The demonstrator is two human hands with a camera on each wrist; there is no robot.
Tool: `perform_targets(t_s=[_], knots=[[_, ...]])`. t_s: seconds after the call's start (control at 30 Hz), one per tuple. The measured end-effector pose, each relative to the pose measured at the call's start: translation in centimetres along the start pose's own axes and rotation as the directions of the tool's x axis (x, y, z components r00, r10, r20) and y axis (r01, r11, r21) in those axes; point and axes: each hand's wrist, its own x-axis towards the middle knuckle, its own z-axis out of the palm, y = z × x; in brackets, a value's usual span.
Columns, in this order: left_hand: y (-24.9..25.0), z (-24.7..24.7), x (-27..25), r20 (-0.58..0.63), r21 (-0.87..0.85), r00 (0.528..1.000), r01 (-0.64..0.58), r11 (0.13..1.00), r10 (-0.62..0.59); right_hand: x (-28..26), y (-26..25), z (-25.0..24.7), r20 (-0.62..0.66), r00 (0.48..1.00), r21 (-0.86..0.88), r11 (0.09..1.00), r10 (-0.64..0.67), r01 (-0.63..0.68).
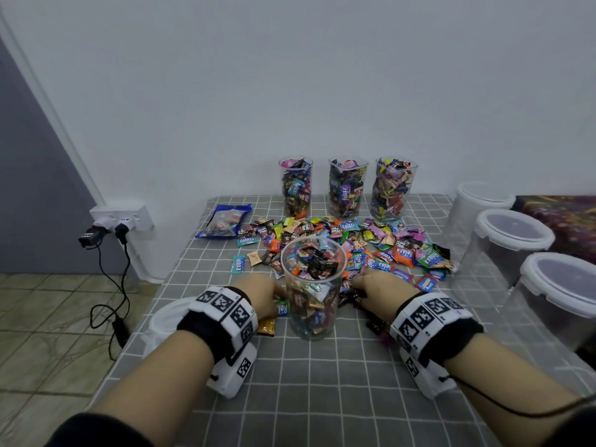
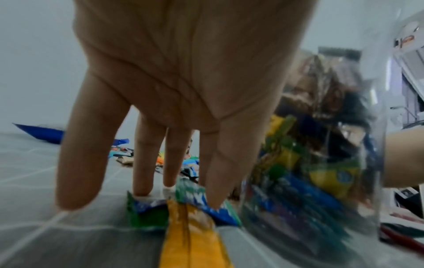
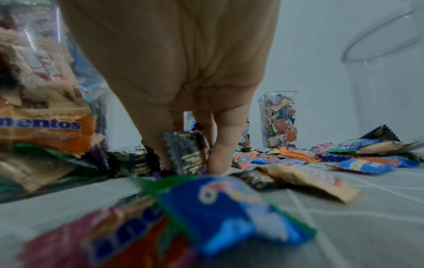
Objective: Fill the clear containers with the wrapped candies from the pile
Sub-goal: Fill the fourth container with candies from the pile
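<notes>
Right grip (image 3: 195, 154) pinches a black candy (image 3: 185, 154); left fingers (image 2: 142, 163) press flat, straight.

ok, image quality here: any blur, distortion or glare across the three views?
Head view: sharp, wide-angle bend at the edges, even flat light. Left wrist view: motion blur smears the near cup and the yellow wrapper. Right wrist view: foreground blue wrapper is out of focus, the far filled cup sharper.
</notes>
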Motion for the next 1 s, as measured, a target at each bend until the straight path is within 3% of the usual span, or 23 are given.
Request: perform_targets(t_s=[0.13, 0.33, 0.67, 1.0], knots=[[-0.2, 0.4, -0.2, 0.099, 0.016, 0.995, 0.017, 1.0, -0.018, 0.1, 0.0, 0.1, 0.003, 1.0, 0.015, 1.0, 0.003, -0.003], [0.6, 1.6, 0.1, -0.013, 0.11, 1.0, -0.011, 0.994, 0.013, 0.1, 0.1, 0.1, -0.025, 1.0, 0.028, 0.999, 0.019, -0.018], [-0.2, 1.1, 0.6, -0.032, 0.103, 0.999, -0.004, 0.995, 0.007, -0.1, 0.0, -0.2, -0.077, 0.996, 0.102, 0.994, 0.048, -0.04], [-1.4, 0.7, -0.1, -0.271, -0.037, 0.961, 0.046, 0.998, -0.054, -0.8, 0.1, -1.0, -0.167, 0.982, 0.169, 0.984, 0.085, -0.057]])
